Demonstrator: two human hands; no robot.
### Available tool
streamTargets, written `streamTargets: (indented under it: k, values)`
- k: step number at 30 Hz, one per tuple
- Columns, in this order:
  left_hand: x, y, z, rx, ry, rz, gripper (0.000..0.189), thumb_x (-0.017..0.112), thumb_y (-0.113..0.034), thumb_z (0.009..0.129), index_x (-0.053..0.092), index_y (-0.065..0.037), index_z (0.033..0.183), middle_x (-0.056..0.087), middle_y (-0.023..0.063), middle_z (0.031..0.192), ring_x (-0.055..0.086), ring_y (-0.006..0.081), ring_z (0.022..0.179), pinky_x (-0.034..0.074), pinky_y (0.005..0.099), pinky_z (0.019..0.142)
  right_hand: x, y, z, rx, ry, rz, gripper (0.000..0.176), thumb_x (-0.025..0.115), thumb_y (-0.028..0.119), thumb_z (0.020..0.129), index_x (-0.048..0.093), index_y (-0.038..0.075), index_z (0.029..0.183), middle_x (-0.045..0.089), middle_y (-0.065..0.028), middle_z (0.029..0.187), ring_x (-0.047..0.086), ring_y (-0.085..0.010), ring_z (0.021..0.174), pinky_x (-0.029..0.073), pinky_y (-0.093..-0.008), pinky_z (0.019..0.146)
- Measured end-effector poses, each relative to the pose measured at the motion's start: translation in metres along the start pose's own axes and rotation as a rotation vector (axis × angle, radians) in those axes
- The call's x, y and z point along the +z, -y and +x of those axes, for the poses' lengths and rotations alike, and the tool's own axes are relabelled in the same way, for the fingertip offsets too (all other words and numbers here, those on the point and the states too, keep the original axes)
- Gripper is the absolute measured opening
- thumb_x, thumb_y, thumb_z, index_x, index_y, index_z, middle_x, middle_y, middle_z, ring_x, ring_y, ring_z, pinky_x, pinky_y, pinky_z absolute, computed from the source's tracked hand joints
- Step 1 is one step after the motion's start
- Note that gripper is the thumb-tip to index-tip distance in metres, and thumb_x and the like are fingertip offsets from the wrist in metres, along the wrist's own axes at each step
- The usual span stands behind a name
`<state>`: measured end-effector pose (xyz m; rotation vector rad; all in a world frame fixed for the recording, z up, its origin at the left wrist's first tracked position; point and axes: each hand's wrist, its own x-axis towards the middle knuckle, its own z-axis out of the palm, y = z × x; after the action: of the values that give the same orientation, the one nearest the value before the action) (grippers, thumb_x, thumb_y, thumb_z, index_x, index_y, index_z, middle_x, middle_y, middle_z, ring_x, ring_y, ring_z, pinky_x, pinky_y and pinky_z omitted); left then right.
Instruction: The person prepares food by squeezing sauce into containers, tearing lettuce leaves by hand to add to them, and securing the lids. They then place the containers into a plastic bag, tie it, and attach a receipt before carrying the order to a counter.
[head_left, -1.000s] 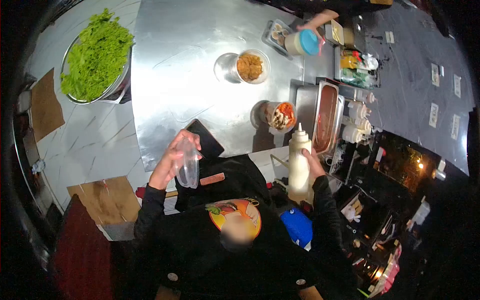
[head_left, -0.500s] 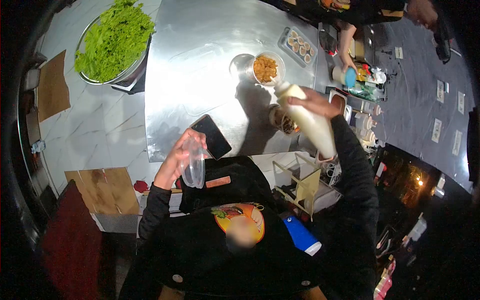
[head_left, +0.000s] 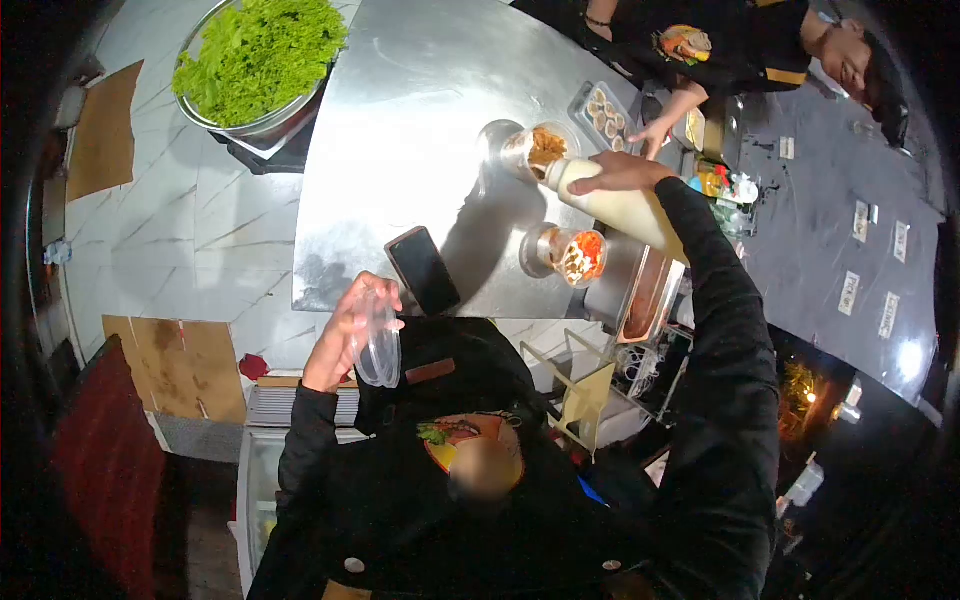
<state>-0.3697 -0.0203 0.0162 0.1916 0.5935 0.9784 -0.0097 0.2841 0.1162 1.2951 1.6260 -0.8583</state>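
My right hand (head_left: 622, 173) is wrapped round a squeeze bottle (head_left: 625, 208) of pale, creamy sauce. The bottle is tilted, its nozzle end against the near side of a clear cup (head_left: 518, 155) filled with brown fried pieces (head_left: 547, 147). Nearer to me stands a second clear cup (head_left: 545, 250) topped with orange bits and white sauce. My left hand (head_left: 352, 325) grips clear plastic lids (head_left: 379, 345) over the table's front edge. A dark phone (head_left: 423, 272) lies flat on the table just beyond that hand.
A steel table (head_left: 400, 130) spans the middle. At its far right, a co-worker's hand (head_left: 655, 137) is beside a tray of small round pieces (head_left: 603, 117). A metal pan (head_left: 648, 300) sits at the right edge. A large bowl (head_left: 262, 127) of lettuce stands left; a folding stand (head_left: 585, 395) is below.
My view has shifted. The bottle has swung flatter, bringing the second cup into plain sight. The co-worker's hand has left the blue-topped container and moved to the tray. My left hand still grips the lids.
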Motion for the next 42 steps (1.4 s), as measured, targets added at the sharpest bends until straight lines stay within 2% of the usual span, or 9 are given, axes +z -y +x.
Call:
streamTargets:
  k: [3, 7, 16, 19, 22, 29, 30, 38, 42]
  values:
    - [-0.001, 0.000, -0.005, 0.007, -0.007, -0.017, 0.045, 0.069, -0.041, 0.072, 0.048, -0.014, 0.102, 0.048, 0.0072, 0.106, 0.051, 0.0189, 0.105, 0.048, 0.0390, 0.087, 0.005, -0.022, 0.010, 0.099, -0.185, 0.037, 0.089, 0.063, 0.071, 0.074, 0.058, 0.001, 0.129, 0.062, -0.0201, 0.121, 0.060, -0.0333, 0.111, 0.045, -0.0378, 0.095]
    - [-0.005, -0.001, -0.008, 0.014, -0.001, -0.019, 0.046, 0.068, -0.041, 0.073, 0.048, -0.014, 0.103, 0.048, 0.0072, 0.107, 0.051, 0.0190, 0.105, 0.048, 0.0395, 0.088, 0.007, -0.027, 0.011, 0.124, -0.024, -0.094, 0.089, 0.063, 0.071, 0.074, 0.060, -0.001, 0.126, 0.062, -0.0224, 0.119, 0.060, -0.0331, 0.111, 0.045, -0.0383, 0.095]
    - [-0.007, 0.006, -0.003, 0.006, 0.035, -0.029, 0.047, 0.070, -0.040, 0.072, 0.048, -0.013, 0.104, 0.048, 0.0076, 0.107, 0.052, 0.0204, 0.105, 0.049, 0.0411, 0.088, 0.015, -0.047, 0.005, 0.072, -0.247, -0.023, 0.090, 0.058, 0.075, 0.075, 0.062, -0.002, 0.122, 0.062, -0.0265, 0.114, 0.060, -0.0360, 0.107, 0.046, -0.0401, 0.092]
    - [-0.007, 0.006, -0.002, 0.011, 0.046, -0.026, 0.046, 0.070, -0.040, 0.072, 0.048, -0.013, 0.103, 0.049, 0.0076, 0.107, 0.052, 0.0207, 0.105, 0.050, 0.0417, 0.087, 0.000, -0.023, -0.009, 0.110, 0.033, -0.137, 0.088, 0.058, 0.074, 0.075, 0.063, 0.000, 0.121, 0.062, -0.0276, 0.115, 0.060, -0.0368, 0.109, 0.045, -0.0406, 0.094]
    - [-0.005, 0.007, -0.001, 0.001, 0.051, -0.025, 0.046, 0.069, -0.039, 0.072, 0.048, -0.014, 0.104, 0.049, 0.0056, 0.106, 0.052, 0.0185, 0.105, 0.049, 0.0387, 0.086, 0.009, -0.037, -0.010, 0.093, -0.236, -0.060, 0.089, 0.059, 0.075, 0.074, 0.064, -0.001, 0.119, 0.061, -0.0297, 0.117, 0.059, -0.0374, 0.111, 0.044, -0.0416, 0.096]
    - [-0.003, 0.011, 0.004, -0.014, 0.055, -0.012, 0.047, 0.068, -0.039, 0.070, 0.049, -0.014, 0.105, 0.049, 0.0052, 0.105, 0.051, 0.0173, 0.105, 0.049, 0.0371, 0.085, 0.001, -0.031, -0.007, 0.091, -0.213, -0.104, 0.103, 0.059, 0.077, 0.069, 0.054, -0.006, 0.129, 0.058, -0.0264, 0.126, 0.058, -0.0384, 0.115, 0.045, -0.0405, 0.096]
    - [-0.003, 0.012, 0.006, -0.010, 0.064, -0.004, 0.046, 0.068, -0.039, 0.070, 0.049, -0.014, 0.105, 0.049, 0.0053, 0.106, 0.051, 0.0174, 0.105, 0.049, 0.0370, 0.085, -0.001, -0.028, -0.005, 0.059, -0.155, -0.178, 0.085, 0.061, 0.071, 0.075, 0.062, -0.001, 0.119, 0.062, -0.0261, 0.116, 0.060, -0.0365, 0.110, 0.045, -0.0407, 0.094]
    - [-0.004, 0.016, 0.006, 0.008, 0.085, -0.009, 0.045, 0.070, -0.037, 0.072, 0.048, -0.013, 0.103, 0.048, 0.0080, 0.108, 0.052, 0.0213, 0.104, 0.051, 0.0429, 0.087, -0.005, -0.002, -0.004, 0.047, -0.034, -0.228, 0.084, 0.065, 0.068, 0.072, 0.063, -0.001, 0.120, 0.066, -0.0226, 0.112, 0.063, -0.0349, 0.103, 0.047, -0.0408, 0.091]
    - [-0.002, 0.013, 0.009, 0.011, 0.088, -0.041, 0.045, 0.070, -0.037, 0.072, 0.048, -0.013, 0.103, 0.048, 0.0078, 0.107, 0.052, 0.0212, 0.104, 0.051, 0.0433, 0.087, 0.002, -0.018, 0.003, 0.016, -0.230, -0.138, 0.082, 0.066, 0.067, 0.072, 0.064, 0.000, 0.118, 0.067, -0.0216, 0.112, 0.064, -0.0352, 0.103, 0.048, -0.0407, 0.090]
